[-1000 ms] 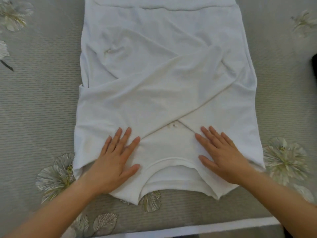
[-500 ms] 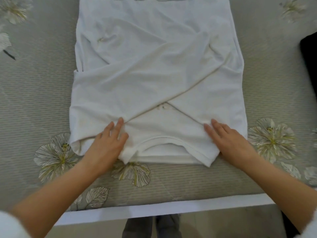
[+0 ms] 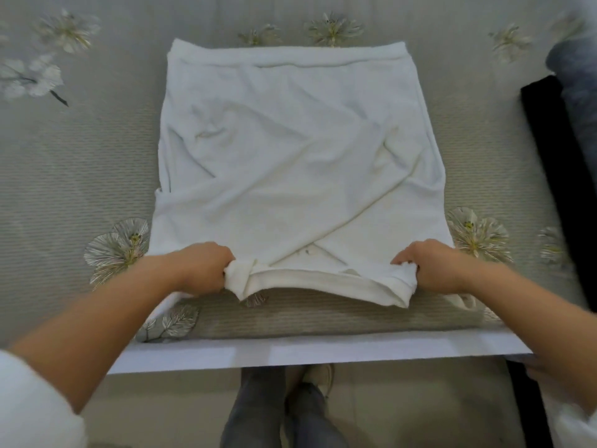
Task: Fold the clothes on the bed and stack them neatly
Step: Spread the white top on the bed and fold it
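A white shirt point(image 3: 290, 150) lies flat on the bed point(image 3: 80, 176), its sleeves folded inward and crossed over the body, hem at the far end. My left hand point(image 3: 202, 268) grips the near left corner by the collar edge, fabric bunched in its fist. My right hand point(image 3: 429, 266) grips the near right corner the same way. The near edge is raised slightly off the bed between the two hands.
The grey bedspread has pale flower prints. A black garment point(image 3: 555, 176) and a grey one point(image 3: 571, 79) lie at the right edge. The bed's white front rim point(image 3: 290, 349) runs below my arms; my legs stand on the floor beneath.
Both hands went from lying flat on the shirt near the collar to closing on its near corners. The near edge has lifted off the bed.
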{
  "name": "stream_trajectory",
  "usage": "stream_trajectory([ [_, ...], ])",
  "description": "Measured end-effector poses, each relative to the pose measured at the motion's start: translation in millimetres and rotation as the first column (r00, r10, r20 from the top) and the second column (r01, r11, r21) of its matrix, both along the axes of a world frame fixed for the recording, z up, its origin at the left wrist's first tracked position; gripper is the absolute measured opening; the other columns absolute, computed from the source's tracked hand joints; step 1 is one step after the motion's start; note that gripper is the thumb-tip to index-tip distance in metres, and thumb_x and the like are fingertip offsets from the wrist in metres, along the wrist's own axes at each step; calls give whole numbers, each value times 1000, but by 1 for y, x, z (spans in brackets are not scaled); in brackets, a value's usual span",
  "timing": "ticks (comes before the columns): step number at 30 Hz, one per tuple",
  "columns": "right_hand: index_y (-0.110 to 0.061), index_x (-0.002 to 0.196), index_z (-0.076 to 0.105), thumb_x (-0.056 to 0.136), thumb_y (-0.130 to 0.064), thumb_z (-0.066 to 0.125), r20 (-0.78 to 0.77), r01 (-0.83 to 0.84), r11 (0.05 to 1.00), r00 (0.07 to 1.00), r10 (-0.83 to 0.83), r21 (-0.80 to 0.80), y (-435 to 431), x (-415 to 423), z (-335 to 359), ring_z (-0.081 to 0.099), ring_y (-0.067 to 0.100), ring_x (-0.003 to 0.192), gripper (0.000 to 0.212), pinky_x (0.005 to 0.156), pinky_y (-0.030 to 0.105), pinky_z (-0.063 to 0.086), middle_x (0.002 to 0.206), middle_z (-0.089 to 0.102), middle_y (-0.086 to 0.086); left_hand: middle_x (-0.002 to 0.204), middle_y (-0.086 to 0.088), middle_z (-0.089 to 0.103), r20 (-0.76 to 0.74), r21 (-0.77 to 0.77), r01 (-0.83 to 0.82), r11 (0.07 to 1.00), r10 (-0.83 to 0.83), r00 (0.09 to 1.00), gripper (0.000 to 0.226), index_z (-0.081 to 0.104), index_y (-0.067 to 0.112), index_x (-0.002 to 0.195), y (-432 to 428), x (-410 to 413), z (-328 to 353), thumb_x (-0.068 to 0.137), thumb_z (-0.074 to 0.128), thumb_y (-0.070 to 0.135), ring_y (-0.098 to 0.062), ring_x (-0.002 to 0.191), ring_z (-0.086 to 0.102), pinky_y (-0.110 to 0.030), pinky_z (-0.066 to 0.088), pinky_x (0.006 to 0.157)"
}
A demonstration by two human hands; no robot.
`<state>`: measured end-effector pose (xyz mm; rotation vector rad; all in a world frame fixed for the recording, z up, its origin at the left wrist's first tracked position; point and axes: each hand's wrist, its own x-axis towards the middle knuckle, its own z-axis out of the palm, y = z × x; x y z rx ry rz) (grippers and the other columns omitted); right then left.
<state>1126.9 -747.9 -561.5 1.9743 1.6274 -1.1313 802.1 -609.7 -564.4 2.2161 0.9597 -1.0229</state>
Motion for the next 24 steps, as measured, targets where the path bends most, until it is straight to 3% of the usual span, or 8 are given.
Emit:
stream_trajectory([
  [3,-40,69,60,81,-9,51,-101,-75,969,994,52,-234,-29,-4,13,59,12,85,34,78,28,48,88,67,-11,102,-4,63,-54,-183,-34,983,24,998,15,56,18,92,-32,-13,9,87,46,8,-16,86,52,-23,38,70],
  [5,-37,66,59,75,-12,53,-131,-135,914,987,91,-383,-42,-5,18,60,13,80,28,77,29,51,83,67,-10,105,-4,62,-96,-299,-16,954,-14,995,15,53,19,89,-46,-19,14,84,44,8,-15,85,50,-24,37,71],
  [7,-35,65,60,71,-11,53,-158,-151,888,983,90,-434,-45,-3,23,54,11,73,25,69,27,48,79,63,-8,86,2,59,-112,-393,-3,919,-45,993,15,48,20,76,-49,-23,20,78,43,7,-11,73,49,-21,37,63],
  [10,-18,69,59,73,-6,51,-166,-69,938,986,13,-340,-27,8,34,47,9,65,15,62,22,39,72,58,-2,72,6,52,-102,-408,-60,911,20,995,11,45,19,70,-27,-22,28,67,41,9,-7,64,46,-17,35,56],
  [14,-17,63,56,72,-7,61,-114,128,978,982,-147,-164,25,35,47,53,10,57,14,59,26,42,61,58,-7,93,-2,67,-12,-348,-129,929,134,991,43,60,10,89,26,-12,33,54,37,15,-15,89,62,-27,49,79],
  [16,-17,66,60,72,-9,65,-77,164,980,982,-173,-114,56,46,54,60,11,66,11,64,28,47,67,64,-6,97,-2,67,4,-308,-129,942,137,991,43,62,10,94,58,0,37,57,41,14,-14,92,63,-28,49,84],
  [20,-12,76,65,67,-14,67,26,216,974,976,-215,-69,122,68,59,65,21,78,9,76,37,51,81,69,4,80,-3,68,58,-255,-170,952,190,980,36,63,14,73,131,32,42,46,40,14,-13,76,64,-25,51,73],
  [24,-3,79,63,69,-8,66,110,271,962,956,-273,39,187,83,56,62,27,79,11,72,35,49,83,67,10,88,-4,67,80,-127,-230,965,241,967,34,65,12,84,196,63,33,59,44,15,-20,88,62,-30,50,80],
])
